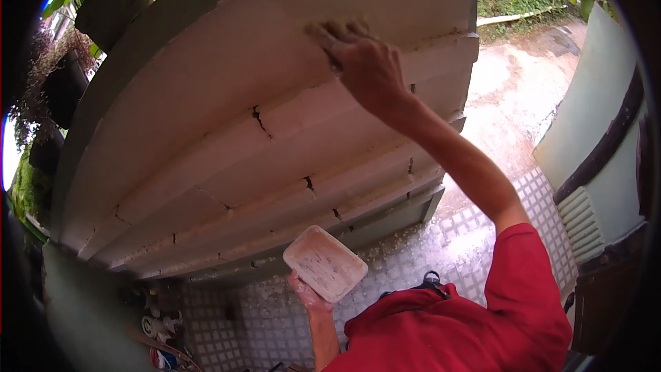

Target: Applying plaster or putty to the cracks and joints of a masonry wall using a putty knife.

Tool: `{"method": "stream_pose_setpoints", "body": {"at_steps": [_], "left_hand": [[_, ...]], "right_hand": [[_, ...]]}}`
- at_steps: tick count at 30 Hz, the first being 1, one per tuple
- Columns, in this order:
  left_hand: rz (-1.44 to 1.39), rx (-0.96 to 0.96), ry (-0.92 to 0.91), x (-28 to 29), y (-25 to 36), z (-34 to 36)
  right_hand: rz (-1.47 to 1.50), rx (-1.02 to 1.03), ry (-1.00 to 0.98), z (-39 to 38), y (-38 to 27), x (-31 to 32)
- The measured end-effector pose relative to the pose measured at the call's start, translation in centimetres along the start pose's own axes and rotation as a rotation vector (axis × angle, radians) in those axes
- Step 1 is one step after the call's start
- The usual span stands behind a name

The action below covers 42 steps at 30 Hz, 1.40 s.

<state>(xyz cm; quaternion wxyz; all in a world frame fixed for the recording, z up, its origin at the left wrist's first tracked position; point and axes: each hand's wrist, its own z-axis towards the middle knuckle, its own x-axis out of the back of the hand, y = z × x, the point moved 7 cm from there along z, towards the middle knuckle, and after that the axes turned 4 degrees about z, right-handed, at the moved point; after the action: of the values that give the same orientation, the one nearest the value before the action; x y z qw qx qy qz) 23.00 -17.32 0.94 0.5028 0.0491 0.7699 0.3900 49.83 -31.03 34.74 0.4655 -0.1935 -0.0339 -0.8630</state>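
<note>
My left hand point(309, 295) grips the lower left edge of a shallow rectangular tray point(329, 260) with rounded corners. The tray is pale, and greyish smears and streaks mark its inside. Whitish residue coats the fingers of this hand. High up, my right hand point(363, 62) is stretched out to the pale upper wall panel point(255, 41), its fingers bent against the surface. Something beige seems to lie at those fingertips, but blur keeps me from making out what it is. Below, dark cracks point(259, 122) run across the ledges of the stepped wall.
Grey-and-white patterned tiles point(268, 324) cover the floor under me, with pale specks near the wall's foot. Shoes point(160, 327) lie at the lower left. Potted plants point(113, 3) stand atop the wall at left. A pale green wall point(592, 89) rises at right, beside a sunlit path point(516, 89).
</note>
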Motion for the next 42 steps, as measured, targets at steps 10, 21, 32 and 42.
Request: {"method": "stream_pose_setpoints", "body": {"at_steps": [10,21,32,42], "left_hand": [[0.024,-0.004,0.104,3.2,-0.1,0.0],[0.005,-0.072,0.107,3.1,2.1,-0.6],[0.008,-0.087,0.141,3.9,2.4,-1.6],[0.011,-0.068,0.146,4.9,2.4,-1.6]], "right_hand": [[-0.189,0.096,0.071,-0.1,-1.0,-4.0],[-0.045,0.122,-0.111,1.6,-2.4,-2.4],[0.127,0.031,-0.251,-2.6,-0.7,-1.9],[0.172,-0.124,0.07,2.8,6.1,0.9]]}}
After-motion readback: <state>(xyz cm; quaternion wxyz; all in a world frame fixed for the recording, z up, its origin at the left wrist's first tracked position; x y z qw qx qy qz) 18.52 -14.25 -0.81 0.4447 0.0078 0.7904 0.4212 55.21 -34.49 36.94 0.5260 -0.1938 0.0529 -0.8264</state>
